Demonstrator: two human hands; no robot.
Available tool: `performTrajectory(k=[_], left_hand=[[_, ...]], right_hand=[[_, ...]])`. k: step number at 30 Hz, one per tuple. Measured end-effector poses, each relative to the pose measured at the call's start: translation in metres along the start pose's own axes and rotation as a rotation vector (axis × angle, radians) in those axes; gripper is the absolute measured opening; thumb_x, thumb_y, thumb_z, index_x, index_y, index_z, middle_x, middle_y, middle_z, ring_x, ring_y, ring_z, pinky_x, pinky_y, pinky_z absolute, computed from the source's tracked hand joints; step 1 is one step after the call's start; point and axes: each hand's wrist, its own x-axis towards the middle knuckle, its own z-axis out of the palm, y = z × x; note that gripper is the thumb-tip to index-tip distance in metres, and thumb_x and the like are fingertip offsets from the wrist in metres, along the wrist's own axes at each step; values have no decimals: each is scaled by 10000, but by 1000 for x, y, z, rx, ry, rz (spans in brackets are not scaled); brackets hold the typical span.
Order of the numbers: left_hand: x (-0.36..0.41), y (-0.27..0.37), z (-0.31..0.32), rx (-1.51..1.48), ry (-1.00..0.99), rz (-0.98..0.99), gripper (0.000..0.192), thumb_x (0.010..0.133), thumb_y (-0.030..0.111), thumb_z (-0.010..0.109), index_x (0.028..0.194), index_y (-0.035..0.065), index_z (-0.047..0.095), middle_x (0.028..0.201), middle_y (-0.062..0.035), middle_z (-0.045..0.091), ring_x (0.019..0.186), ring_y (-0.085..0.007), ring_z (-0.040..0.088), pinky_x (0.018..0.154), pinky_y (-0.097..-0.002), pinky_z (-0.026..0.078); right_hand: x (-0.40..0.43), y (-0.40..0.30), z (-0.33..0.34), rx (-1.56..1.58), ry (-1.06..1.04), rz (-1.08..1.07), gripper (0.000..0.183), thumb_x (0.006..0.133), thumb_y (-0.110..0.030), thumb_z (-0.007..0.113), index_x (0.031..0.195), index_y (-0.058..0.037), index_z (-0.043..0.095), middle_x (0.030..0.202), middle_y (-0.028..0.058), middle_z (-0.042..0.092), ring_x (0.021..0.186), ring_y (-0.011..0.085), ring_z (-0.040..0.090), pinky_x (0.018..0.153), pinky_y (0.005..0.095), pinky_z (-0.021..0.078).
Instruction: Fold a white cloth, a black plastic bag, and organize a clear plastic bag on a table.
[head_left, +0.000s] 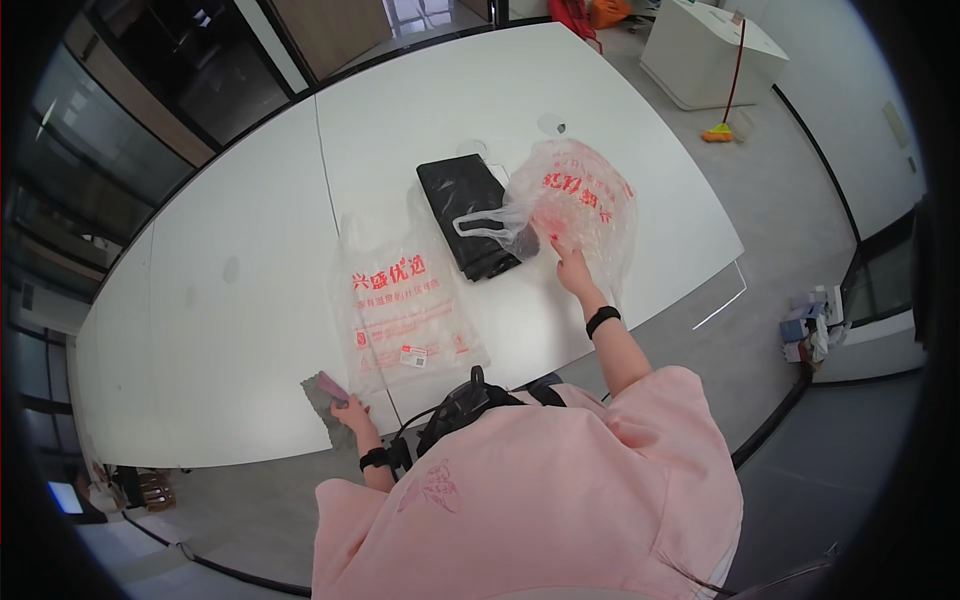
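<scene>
My left hand (351, 412) is at the near edge of the white table (247, 300), on a grey-green cloth (321, 397) with a pinkish folded piece (331, 386) at my fingers. Whether the fingers grip it cannot be told. My right hand (571, 268) reaches forward with a finger touching a crumpled clear plastic bag (585, 187) with red print. The bag's handle loop lies over a folded black plastic bundle (461, 191). Between my hands a second clear plastic bag (401, 315) with red print lies flat, with a small white printed card (414, 357) on or in it.
A small dark object (561, 128) lies beyond the crumpled bag. Past the table's far right stand a white desk (697, 56) and a broom (718, 133). Boxes and bags (810, 326) are on the floor at the right. Black straps and a cable hang at my chest.
</scene>
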Motion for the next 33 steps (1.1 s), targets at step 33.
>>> performTrajectory(k=[33], left_hand=[[-88,104,38,160,-1140,445,297,848,183,500,1104,33,490,983,-93,586,795,-133,574,672,-230,437]], right_hand=[[-87,-93,-224,2355,-120,-882,493,884,-191,376,1307,-4,204,1356,136,232,1246,251,243,1030,417,161]])
